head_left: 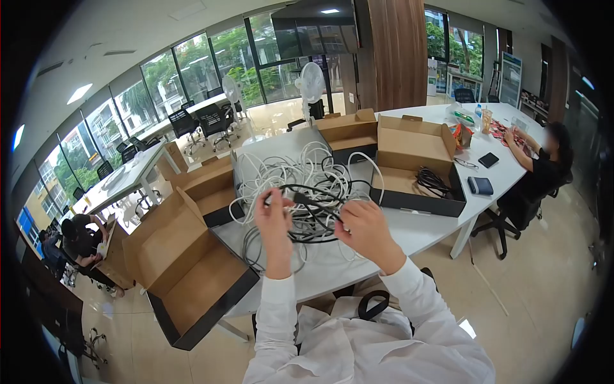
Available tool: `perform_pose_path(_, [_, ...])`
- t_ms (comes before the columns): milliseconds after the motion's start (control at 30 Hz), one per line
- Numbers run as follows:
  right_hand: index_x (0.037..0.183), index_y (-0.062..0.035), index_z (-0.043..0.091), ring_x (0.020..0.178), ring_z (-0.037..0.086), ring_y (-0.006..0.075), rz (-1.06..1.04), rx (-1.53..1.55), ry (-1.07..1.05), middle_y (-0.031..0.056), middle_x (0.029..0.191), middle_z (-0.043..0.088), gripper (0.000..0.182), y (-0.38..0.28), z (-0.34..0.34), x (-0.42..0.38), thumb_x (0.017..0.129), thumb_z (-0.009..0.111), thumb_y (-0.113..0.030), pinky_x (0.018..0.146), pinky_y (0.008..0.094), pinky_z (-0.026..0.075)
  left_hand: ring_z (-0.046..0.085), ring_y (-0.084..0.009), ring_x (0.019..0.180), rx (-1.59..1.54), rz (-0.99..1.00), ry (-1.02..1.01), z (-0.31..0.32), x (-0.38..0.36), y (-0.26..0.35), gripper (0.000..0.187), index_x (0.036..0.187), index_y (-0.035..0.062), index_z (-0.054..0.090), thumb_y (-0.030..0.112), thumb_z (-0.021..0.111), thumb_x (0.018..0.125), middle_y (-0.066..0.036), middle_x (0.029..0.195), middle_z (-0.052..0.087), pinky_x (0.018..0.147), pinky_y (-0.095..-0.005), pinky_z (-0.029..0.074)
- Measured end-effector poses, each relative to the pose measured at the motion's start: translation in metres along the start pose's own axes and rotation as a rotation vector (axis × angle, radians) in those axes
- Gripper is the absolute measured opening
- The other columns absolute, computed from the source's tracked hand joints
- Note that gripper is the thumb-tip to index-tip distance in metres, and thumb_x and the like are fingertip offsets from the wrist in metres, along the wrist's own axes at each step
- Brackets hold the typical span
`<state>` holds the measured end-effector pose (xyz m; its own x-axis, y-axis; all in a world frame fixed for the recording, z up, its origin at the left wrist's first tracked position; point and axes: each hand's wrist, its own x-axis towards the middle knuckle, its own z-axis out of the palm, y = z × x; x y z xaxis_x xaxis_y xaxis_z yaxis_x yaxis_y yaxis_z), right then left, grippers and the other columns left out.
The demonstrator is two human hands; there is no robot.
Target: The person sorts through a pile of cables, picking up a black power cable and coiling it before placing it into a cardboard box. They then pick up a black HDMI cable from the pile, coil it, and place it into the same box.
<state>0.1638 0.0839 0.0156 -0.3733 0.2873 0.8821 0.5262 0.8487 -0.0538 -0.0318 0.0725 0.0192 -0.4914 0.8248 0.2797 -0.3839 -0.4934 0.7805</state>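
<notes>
A tangled heap of white and grey cables [288, 168] lies on the white table [320, 272] in front of me. Above its near side, my left hand [274, 217] has its fingers closed on a black cable [312, 240]. My right hand [366, 227] pinches a part of the black cables at the right. A black connector [300, 198] shows between the hands. Which strand runs to which hand cannot be told in the tangle.
Open cardboard boxes stand around the heap: one at the near left [204, 291], others behind. The right box [416, 182] holds a coiled black cable [433, 182]. A person [550, 160] sits at the right, near a phone [488, 159] and wallet [480, 186].
</notes>
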Motion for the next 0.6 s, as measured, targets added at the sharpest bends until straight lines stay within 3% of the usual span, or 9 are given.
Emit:
perform_pose_path(33, [0.068, -0.0065, 0.057, 0.075, 0.06, 0.0236, 0.019, -0.024, 0.001, 0.0051, 0.078, 0.057, 0.013, 0.006, -0.005, -0.002, 0.069, 0.07, -0.01, 0.071, 0.037, 0.047, 0.041, -0.003, 0.047, -0.015, 0.034, 0.066, -0.006, 0.005, 0.004, 0.015, 0.099, 0.0102, 0.056, 0.023, 0.063, 0.093, -0.002, 0.072, 0.06, 0.038, -0.0176, 0.025])
perform_pose_path(67, [0.071, -0.0046, 0.059, 0.068, 0.059, 0.0215, 0.013, -0.034, 0.062, 0.0057, 0.079, 0.057, 0.012, 0.012, -0.01, -0.006, 0.069, 0.07, -0.008, 0.062, 0.0333, 0.047, 0.034, -0.003, 0.044, -0.028, 0.041, 0.108, -0.009, 0.008, 0.006, 0.018, 0.099, 0.0117, 0.055, 0.028, 0.061, 0.094, 0.003, 0.062, 0.047, 0.037, -0.0191, 0.021])
perform_pose_path(267, [0.084, 0.001, 0.065, 0.062, 0.06, 0.0134, 0.654, 0.824, 0.2, 0.0078, 0.089, 0.063, 0.015, 0.04, -0.005, -0.049, 0.071, 0.062, 0.009, 0.053, 0.024, 0.047, 0.024, -0.0045, 0.039, -0.269, -0.147, -0.071, -0.029, 0.009, 0.008, 0.026, 0.093, 0.0112, 0.055, 0.037, 0.054, 0.097, 0.005, 0.053, 0.034, 0.038, -0.0231, 0.018])
perform_pose_path(367, [0.087, 0.0015, 0.065, 0.071, 0.061, 0.0139, 0.496, 0.654, 0.087, 0.0106, 0.092, 0.063, 0.027, 0.028, -0.009, -0.051, 0.066, 0.059, 0.018, 0.06, 0.0271, 0.051, 0.021, -0.0045, 0.038, -0.39, -0.244, -0.158, -0.026, 0.004, 0.009, 0.028, 0.09, 0.0135, 0.058, 0.04, 0.051, 0.098, 0.007, 0.047, 0.028, 0.037, -0.0235, 0.015])
perform_pose_path(500, [0.09, -0.0001, 0.066, 0.071, 0.063, 0.0184, 0.27, 0.519, -0.034, 0.0105, 0.096, 0.065, 0.022, 0.001, -0.003, -0.037, 0.072, 0.063, 0.012, 0.061, 0.027, 0.051, 0.019, -0.0045, 0.035, -0.484, -0.316, -0.399, -0.018, 0.002, 0.018, 0.031, 0.086, 0.0134, 0.055, 0.038, 0.044, 0.101, 0.007, 0.043, 0.027, 0.037, -0.0234, 0.015])
perform_pose_path(600, [0.092, -0.0021, 0.067, 0.072, 0.064, 0.0231, 0.305, 0.487, -0.2, 0.0107, 0.088, 0.066, 0.016, 0.004, 0.003, -0.031, 0.077, 0.066, 0.003, 0.06, 0.0295, 0.051, 0.018, -0.0042, 0.034, -0.326, -0.354, -0.612, -0.007, -0.013, 0.032, 0.031, 0.084, 0.0132, 0.048, 0.037, 0.039, 0.102, 0.007, 0.042, 0.028, 0.036, -0.0233, 0.015])
